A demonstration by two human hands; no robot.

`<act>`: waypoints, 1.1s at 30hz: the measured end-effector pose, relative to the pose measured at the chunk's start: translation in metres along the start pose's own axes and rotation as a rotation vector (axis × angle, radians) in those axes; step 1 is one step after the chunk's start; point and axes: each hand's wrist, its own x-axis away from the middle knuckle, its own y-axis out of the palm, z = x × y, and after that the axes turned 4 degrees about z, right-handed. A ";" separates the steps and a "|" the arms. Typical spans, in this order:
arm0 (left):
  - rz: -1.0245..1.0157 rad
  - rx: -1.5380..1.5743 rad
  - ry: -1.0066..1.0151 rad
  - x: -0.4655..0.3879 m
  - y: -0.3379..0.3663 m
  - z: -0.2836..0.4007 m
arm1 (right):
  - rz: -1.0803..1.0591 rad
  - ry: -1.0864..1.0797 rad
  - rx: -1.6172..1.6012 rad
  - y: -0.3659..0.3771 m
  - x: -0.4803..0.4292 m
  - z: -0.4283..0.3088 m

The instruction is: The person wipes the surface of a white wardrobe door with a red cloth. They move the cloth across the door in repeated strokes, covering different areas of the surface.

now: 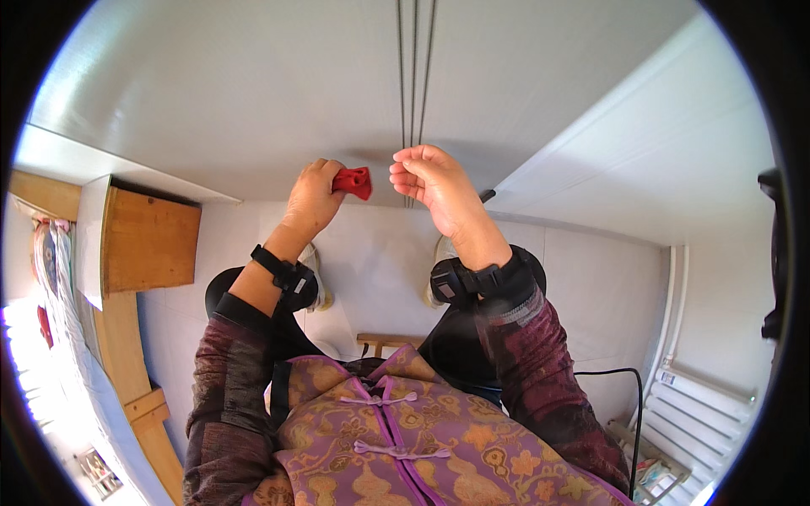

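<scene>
My left hand (314, 195) grips a small piece of crumpled red cloth (354, 183), its folded end sticking out past the fingers toward the right. Across a short gap, my right hand (430, 180) is raised with the palm turned partly inward and the fingers loosely bent; nothing shows in it. Both hands are in front of a pale, smooth panel (285, 82). Three dark parallel lines (414, 69) run down that panel, close to my right fingertips. Each wrist wears a black strapped device.
A wooden box-like piece (152, 237) juts out at the left, near a curtain (63, 272). At right, a white wall panel (633, 145) meets the tiled floor (373, 253). A white radiator (696, 411) stands lower right, with a black cable (639, 405) beside it. My shoes (314, 275) are below.
</scene>
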 end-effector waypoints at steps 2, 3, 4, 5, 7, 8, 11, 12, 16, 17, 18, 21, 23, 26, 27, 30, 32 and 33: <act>-0.097 0.366 -0.227 0.003 -0.005 0.007 | 0.007 0.023 0.040 0.000 0.000 0.003; -0.143 0.548 -0.341 0.006 -0.010 0.010 | 0.009 0.034 0.060 0.000 0.002 0.005; -0.119 0.613 -0.365 0.010 -0.014 0.013 | 0.011 0.049 0.082 0.001 0.003 0.009; -0.094 0.679 -0.387 0.014 -0.018 0.016 | 0.002 0.078 0.090 0.001 0.004 0.012; -0.060 0.720 -0.415 0.022 -0.024 0.021 | -0.011 0.128 0.115 0.002 0.005 0.017; -0.050 0.692 -0.422 0.026 -0.027 0.022 | -0.050 0.155 0.109 0.003 0.006 0.021; 0.059 0.368 -0.221 0.042 -0.032 0.027 | -0.166 0.238 0.088 0.012 0.015 0.033; 0.119 0.218 -0.112 0.048 -0.034 0.029 | -0.216 0.264 0.076 0.018 0.018 0.037; 0.138 0.113 0.111 0.060 -0.030 0.038 | -0.340 0.270 -0.016 0.032 0.024 0.047; 0.140 0.100 0.140 0.062 -0.028 0.040 | -0.320 0.286 -0.023 0.032 0.025 0.048; 0.122 0.088 0.157 0.063 -0.027 0.042 | -0.319 0.293 -0.041 0.031 0.024 0.049; -0.072 0.090 0.214 0.068 -0.024 0.042 | -0.207 0.320 -0.102 0.030 0.020 0.062; -0.202 0.124 0.240 0.072 -0.021 0.041 | -0.119 0.334 -0.168 0.028 0.015 0.079; -0.283 0.071 0.326 0.080 -0.015 0.032 | -0.074 0.394 -0.201 0.018 0.000 0.116; -0.275 0.038 0.377 0.083 -0.016 0.025 | -0.037 0.421 -0.242 0.014 -0.010 0.132; -0.486 0.073 0.426 0.093 -0.013 0.006 | 0.058 0.426 -0.216 -0.002 -0.049 0.182; -0.567 0.072 0.461 0.100 -0.012 -0.004 | 0.267 0.492 -0.266 -0.012 -0.076 0.216; -0.605 0.071 0.476 0.102 -0.011 -0.008 | 0.427 0.530 -0.263 -0.019 -0.087 0.230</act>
